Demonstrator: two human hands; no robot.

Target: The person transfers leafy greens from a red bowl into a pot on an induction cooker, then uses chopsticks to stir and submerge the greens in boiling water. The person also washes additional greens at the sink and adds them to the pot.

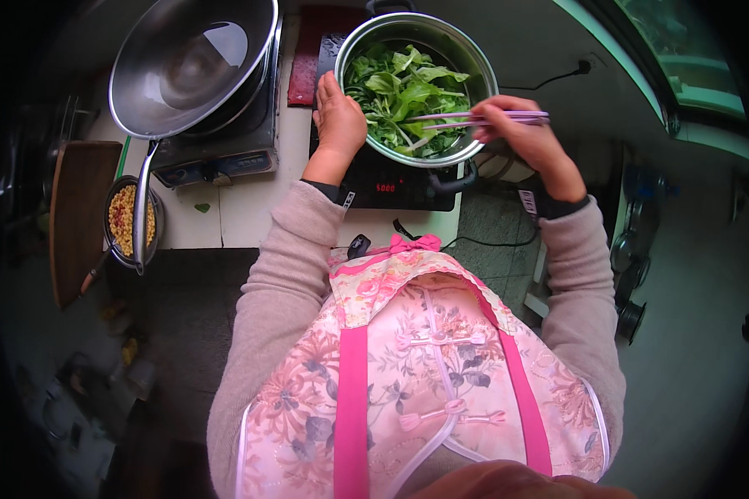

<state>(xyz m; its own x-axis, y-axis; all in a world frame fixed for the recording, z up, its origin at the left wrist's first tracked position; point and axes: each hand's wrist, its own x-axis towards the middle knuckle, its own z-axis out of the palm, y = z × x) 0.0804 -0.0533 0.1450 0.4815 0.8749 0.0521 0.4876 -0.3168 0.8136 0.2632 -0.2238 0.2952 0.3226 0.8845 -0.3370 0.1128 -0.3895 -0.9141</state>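
A steel pot [488, 75] holds a heap of green leafy vegetables [406, 93]. My right hand [524, 134] grips a pair of pinkish-purple chopsticks [452, 118] over the pot's right rim, with their tips among the leaves. My left hand [340, 121] is stretched out along the pot's left side. It appears to rest against the wall, though the contact is partly hidden. Beneath the pot is a black electric cooktop [381, 193] with a lit red display.
Left of the cooktop, a large wok [181, 93] sits tilted on a gas stove [225, 163], its handle [143, 212] reaching over a bowl of yellow kernels [128, 218]. A wooden board [81, 206] stands farther left. A power cord [543, 82] runs to the wall.
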